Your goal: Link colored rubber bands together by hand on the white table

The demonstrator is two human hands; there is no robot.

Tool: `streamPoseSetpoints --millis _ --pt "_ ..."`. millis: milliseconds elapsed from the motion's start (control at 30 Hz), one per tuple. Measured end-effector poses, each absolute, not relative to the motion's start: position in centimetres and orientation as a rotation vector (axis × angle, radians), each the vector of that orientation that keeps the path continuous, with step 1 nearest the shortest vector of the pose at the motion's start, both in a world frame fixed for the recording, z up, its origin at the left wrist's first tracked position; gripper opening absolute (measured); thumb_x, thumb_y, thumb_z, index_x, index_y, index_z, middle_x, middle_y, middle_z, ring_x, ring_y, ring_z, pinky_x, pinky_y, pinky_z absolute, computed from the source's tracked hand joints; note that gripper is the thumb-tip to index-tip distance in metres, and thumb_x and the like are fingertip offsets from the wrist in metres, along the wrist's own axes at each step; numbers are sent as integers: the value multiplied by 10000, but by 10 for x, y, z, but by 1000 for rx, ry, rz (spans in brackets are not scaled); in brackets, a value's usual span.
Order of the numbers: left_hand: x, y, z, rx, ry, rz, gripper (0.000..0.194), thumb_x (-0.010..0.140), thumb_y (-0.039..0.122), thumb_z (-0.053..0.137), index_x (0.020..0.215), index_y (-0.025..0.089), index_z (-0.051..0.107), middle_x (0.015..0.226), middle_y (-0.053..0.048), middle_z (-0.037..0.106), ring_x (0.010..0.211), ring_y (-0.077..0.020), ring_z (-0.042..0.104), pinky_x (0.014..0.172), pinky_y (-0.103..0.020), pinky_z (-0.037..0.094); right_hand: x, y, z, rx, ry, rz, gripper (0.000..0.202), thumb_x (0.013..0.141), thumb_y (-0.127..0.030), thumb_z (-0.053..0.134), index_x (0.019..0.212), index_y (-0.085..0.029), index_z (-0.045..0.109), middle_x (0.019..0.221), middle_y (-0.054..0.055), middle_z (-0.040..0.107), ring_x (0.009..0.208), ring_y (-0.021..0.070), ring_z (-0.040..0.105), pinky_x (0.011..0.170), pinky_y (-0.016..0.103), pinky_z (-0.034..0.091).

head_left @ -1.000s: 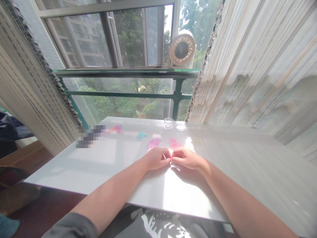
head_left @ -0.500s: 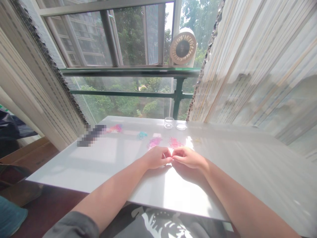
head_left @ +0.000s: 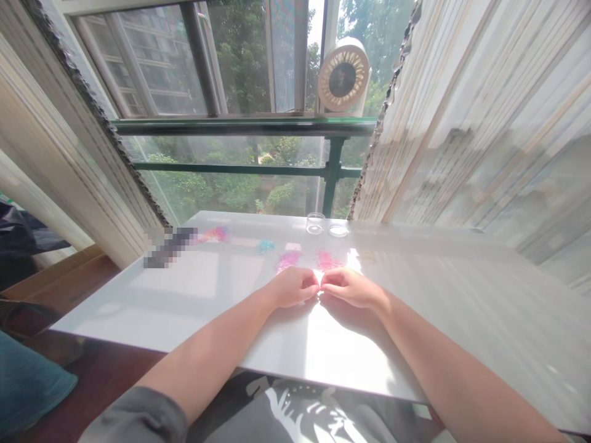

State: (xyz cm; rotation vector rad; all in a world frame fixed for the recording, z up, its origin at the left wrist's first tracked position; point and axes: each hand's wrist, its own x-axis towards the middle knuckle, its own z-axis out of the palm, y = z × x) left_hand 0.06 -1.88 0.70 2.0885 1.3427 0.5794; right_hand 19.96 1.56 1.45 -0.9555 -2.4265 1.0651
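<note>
My left hand (head_left: 295, 287) and my right hand (head_left: 351, 287) meet over the white table (head_left: 194, 301), their fingertips almost touching. Both are closed in a pinch; whatever lies between the fingers is too small to make out. Just beyond them are a purple-pink pile (head_left: 289, 259) and a red-pink pile (head_left: 327, 259) of thin pieces that look like small rubber bands. Further left lie a teal pile (head_left: 265, 247) and a mixed pink and orange pile (head_left: 216, 234). A faint yellowish pile (head_left: 369, 256) sits to the right.
A clear round container (head_left: 316, 224) stands at the table's far edge, beside a clear lid or shallow dish (head_left: 338, 231). A blurred-out dark object (head_left: 170, 248) lies at the left edge. Behind are a green railing (head_left: 249, 127), a round fan (head_left: 344, 79) and curtains (head_left: 462, 123).
The view has shifted slightly, so the window and table sit a little higher. My hands stay pinched close together, with only small finger movement.
</note>
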Motion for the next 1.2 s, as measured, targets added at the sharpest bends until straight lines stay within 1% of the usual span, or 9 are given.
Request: streamPoseSetpoints --millis 167,333,467,567,633,733,900,1100,1200 --pt "1 -19 9 2080 1362 586 180 789 340 520 772 180 602 740 -13 691 649 -137 608 607 -231 438 199 15 15 -970 -2446 1004 183 811 -240 484 737 -180 640 680 -7 598 625 119 497 591 234 379" --pt "0 -18 10 2072 1359 566 176 788 333 514 777 179 598 733 -14 683 664 -142 612 608 -234 440 198 15 16 -988 -2448 974 179 797 -228 479 720 -184 635 677 -11 590 619 118 486 603 237 378" --pt "-1 -18 8 2050 1336 562 172 799 335 501 784 184 582 696 -4 679 651 -142 618 616 -240 441 198 16 17 -1009 -2407 955 189 802 -227 454 669 -186 582 646 -21 566 604 115 472 600 239 376" --pt "-1 -18 7 2037 1320 571 158 805 326 496 784 189 573 683 4 678 643 -140 624 634 -244 444 199 16 17 -1042 -2336 996 178 806 -229 448 667 -188 551 618 -27 559 584 113 483 590 239 385" --pt "-2 -18 7 2042 1320 574 162 807 328 495 787 189 576 681 3 678 647 -141 624 641 -247 444 199 15 17 -1030 -2296 1071 147 804 -231 459 701 -189 554 617 -25 571 584 117 510 586 239 398" --pt "-1 -18 8 2050 1332 564 188 811 348 495 796 184 585 674 -3 674 652 -146 619 634 -249 443 199 14 18 -989 -2288 1126 91 776 -240 523 798 -186 593 635 -23 580 597 122 531 580 238 410" --pt "0 -19 10 2052 1340 567 212 820 365 489 783 181 588 666 -1 671 637 -143 615 614 -244 431 198 14 16 -952 -2302 1122 177 767 -274 575 915 -188 621 578 -50 512 544 107 479 530 225 378" --pt "-1 -19 8 2049 1349 568 210 821 366 495 794 185 599 697 9 682 551 -117 587 600 -240 419 198 14 15 -950 -2294 1221 182 798 -284 548 946 -194 604 569 -40 588 530 119 535 554 240 410" --pt "-2 -18 9 2057 1321 540 206 818 367 498 814 191 607 734 11 692 565 -117 597 604 -238 421 198 14 15 -946 -2304 1210 125 796 -261 527 859 -188 606 623 -16 621 597 132 570 583 245 425"
